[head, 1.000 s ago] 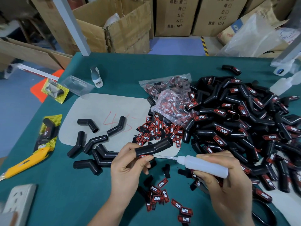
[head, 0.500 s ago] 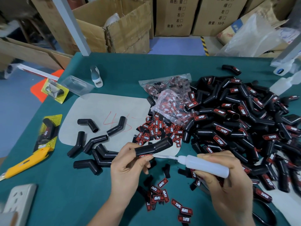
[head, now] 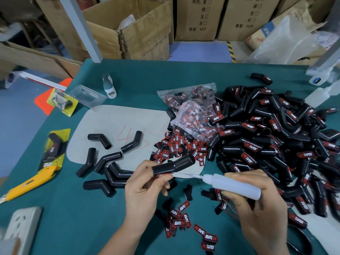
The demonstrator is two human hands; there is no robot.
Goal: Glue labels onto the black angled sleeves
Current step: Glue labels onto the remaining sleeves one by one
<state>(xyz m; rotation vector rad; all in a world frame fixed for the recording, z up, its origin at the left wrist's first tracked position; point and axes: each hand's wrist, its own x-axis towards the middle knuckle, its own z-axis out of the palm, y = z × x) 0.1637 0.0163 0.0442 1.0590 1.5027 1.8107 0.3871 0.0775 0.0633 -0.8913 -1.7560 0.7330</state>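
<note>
Near the front edge of a green table [head: 55,218], a person's left hand [head: 145,188] grips a black angled sleeve [head: 173,165], lifted above the table. The right hand [head: 257,205] is wrapped around a white glue bottle [head: 235,185], its thin nozzle touching a label [head: 162,175] held against the sleeve's underside. Labelled sleeves [head: 276,144] are heaped toward the right edge.

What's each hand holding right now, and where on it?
Left hand grips a black angled sleeve at its near end, a label pinched under it. Right hand grips the glue bottle round its body, nozzle pointing at the sleeve.
</note>
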